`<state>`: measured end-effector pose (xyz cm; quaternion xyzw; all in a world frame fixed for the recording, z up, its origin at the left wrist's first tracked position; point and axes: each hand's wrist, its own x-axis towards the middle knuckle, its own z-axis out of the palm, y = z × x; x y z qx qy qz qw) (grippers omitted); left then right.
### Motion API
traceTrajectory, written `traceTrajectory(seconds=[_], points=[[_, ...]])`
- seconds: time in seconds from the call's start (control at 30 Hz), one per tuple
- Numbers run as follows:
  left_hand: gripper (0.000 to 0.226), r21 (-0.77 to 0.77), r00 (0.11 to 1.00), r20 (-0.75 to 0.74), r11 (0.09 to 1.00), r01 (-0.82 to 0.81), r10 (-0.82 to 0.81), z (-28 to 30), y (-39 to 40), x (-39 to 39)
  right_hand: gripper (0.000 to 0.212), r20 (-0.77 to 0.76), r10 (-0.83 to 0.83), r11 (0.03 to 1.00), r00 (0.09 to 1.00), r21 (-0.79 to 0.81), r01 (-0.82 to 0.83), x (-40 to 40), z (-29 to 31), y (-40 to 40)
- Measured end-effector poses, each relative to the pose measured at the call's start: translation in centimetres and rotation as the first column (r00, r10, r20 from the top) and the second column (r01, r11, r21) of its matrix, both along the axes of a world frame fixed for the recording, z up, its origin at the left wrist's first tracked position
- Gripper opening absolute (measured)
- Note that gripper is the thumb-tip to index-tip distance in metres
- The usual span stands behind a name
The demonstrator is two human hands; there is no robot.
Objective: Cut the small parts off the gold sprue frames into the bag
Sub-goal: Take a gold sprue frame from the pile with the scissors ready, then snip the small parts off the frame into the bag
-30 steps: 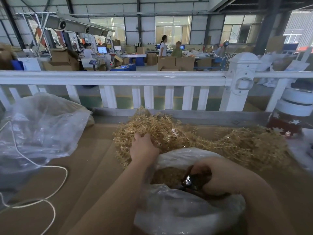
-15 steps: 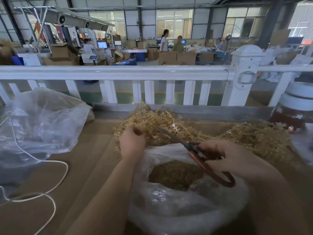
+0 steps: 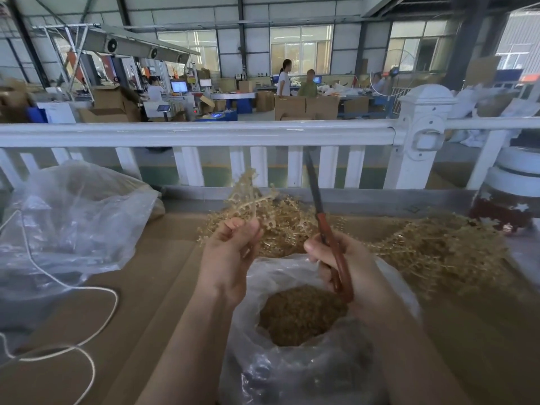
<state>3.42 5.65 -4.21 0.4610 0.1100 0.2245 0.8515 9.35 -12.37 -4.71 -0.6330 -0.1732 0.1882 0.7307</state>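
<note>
My left hand (image 3: 229, 252) pinches a gold sprue frame (image 3: 248, 197) and holds it upright above the heap of gold sprue frames (image 3: 423, 249) on the table. My right hand (image 3: 347, 264) grips red-handled scissors (image 3: 327, 229), blades together and pointing up toward the railing. Below both hands stands an open clear plastic bag (image 3: 292, 369) holding a mound of small gold parts (image 3: 298, 314).
A second clear plastic bag (image 3: 73, 217) lies at the left, with a white cord (image 3: 87, 290) looping over the brown cardboard tabletop (image 3: 140, 317). A white railing (image 3: 204, 133) runs along the table's far edge. A red and white container (image 3: 508, 197) stands at the right.
My left hand has lifted one sprue frame up out of the heap. My right hand rose from the bag and swung the scissors upright, blades pointing up.
</note>
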Motion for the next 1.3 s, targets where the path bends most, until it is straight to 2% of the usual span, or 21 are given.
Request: traceTrajectory(seconds=[0.1, 0.27, 0.37, 0.43, 0.6, 0.7, 0.77, 0.83, 0.97, 1.07, 1.2, 1.23, 1.3], points=[[0.025, 0.053, 0.995, 0.097, 0.998, 0.016, -0.021, -0.8, -0.5, -0.4, 0.052, -0.002, -0.028, 0.999, 1.0, 0.038, 0.028, 0.0, -0.4, 0.1], [0.016, 0.278, 0.986, 0.166, 0.957, -0.077, 0.031, -1.7, -1.2, -0.8, 0.05, -0.019, 0.01, 0.993, 1.0, 0.114, -0.007, -0.1, -0.7, 0.3], [0.013, 0.414, 0.97, 0.236, 0.898, -0.15, 0.054, -1.8, -1.8, -0.8, 0.038, -0.004, 0.075, 0.979, 0.997, 0.19, -0.073, -0.3, -0.8, 0.4], [0.019, 0.499, 0.96, 0.263, 0.838, -0.22, 0.095, -2.0, -2.2, -0.6, 0.021, 0.013, 0.094, 0.973, 0.995, 0.213, -0.095, -0.6, -0.9, 0.5], [0.024, 0.622, 0.917, 0.341, 0.682, -0.385, 0.207, -2.7, -2.0, -0.5, 0.015, -0.035, 0.054, 0.971, 0.998, 0.235, -0.044, -0.9, -1.2, 1.1], [0.023, 0.648, 0.884, 0.384, 0.605, -0.463, 0.266, -3.1, -1.7, -0.3, 0.025, -0.07, 0.03, 0.97, 0.997, 0.244, -0.013, -0.6, -1.5, 1.0], [0.026, 0.663, 0.851, 0.444, 0.537, -0.522, 0.279, -3.1, -1.6, -0.3, 0.041, -0.041, 0.044, 0.973, 0.998, 0.229, -0.033, -0.4, -1.6, 0.9], [0.023, 0.657, 0.828, 0.489, 0.508, -0.557, 0.276, -3.0, -1.5, -0.3, 0.049, -0.004, 0.063, 0.973, 0.998, 0.222, -0.061, -0.4, -1.6, 0.7], [0.02, 0.624, 0.805, 0.529, 0.519, -0.584, 0.27, -3.1, -1.6, -0.3, 0.039, 0.02, 0.074, 0.979, 0.997, 0.187, -0.077, -0.6, -1.5, 0.5], [0.022, 0.617, 0.816, 0.524, 0.551, -0.562, 0.245, -3.1, -1.9, -0.3, 0.049, 0.014, 0.027, 0.988, 1.0, 0.152, -0.029, -0.7, -1.5, 0.6], [0.029, 0.631, 0.842, 0.5, 0.582, -0.513, 0.201, -2.7, -2.3, -0.5, 0.042, 0.006, -0.004, 0.982, 1.0, 0.186, 0.003, -0.9, -1.6, 0.8], [0.028, 0.634, 0.858, 0.481, 0.604, -0.484, 0.182, -2.6, -2.4, -0.6, 0.04, 0.012, -0.01, 0.98, 1.0, 0.198, 0.007, -0.9, -1.6, 0.8], [0.028, 0.611, 0.917, 0.377, 0.709, -0.353, 0.131, -2.4, -2.5, -0.8, 0.037, 0.009, -0.019, 0.975, 1.0, 0.222, 0.016, -0.9, -1.6, 0.8]])
